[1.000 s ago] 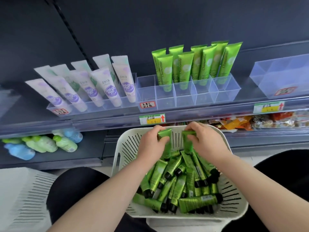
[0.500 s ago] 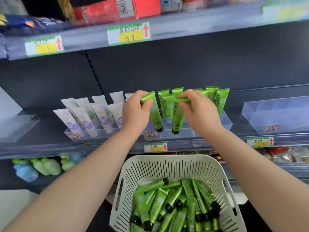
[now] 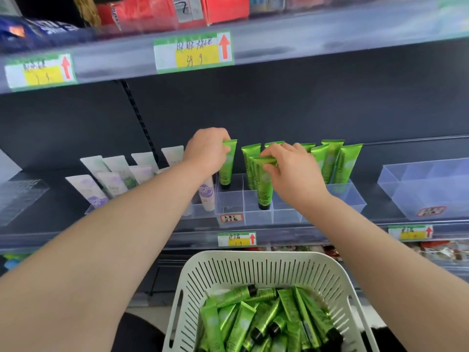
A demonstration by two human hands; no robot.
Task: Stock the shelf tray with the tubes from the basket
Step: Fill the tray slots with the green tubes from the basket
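Observation:
My left hand pinches the flat top of a green tube, held cap down in the far left compartment of the clear shelf tray. A second green tube stands cap down in a middle compartment, its top pinched by my right hand. Several more green tubes stand upright along the back of the tray. Below, the white slotted basket holds several green tubes lying in a heap.
A tray of white and purple tubes stands left of the green ones. A bare clear tray sits at the right. An upper shelf edge with price labels overhangs the work area. Price tags line the shelf front.
Both hands lifted a green tube each out of the basket and carried them up to the shelf tray. They now hold the tubes lower, caps down in the compartments.

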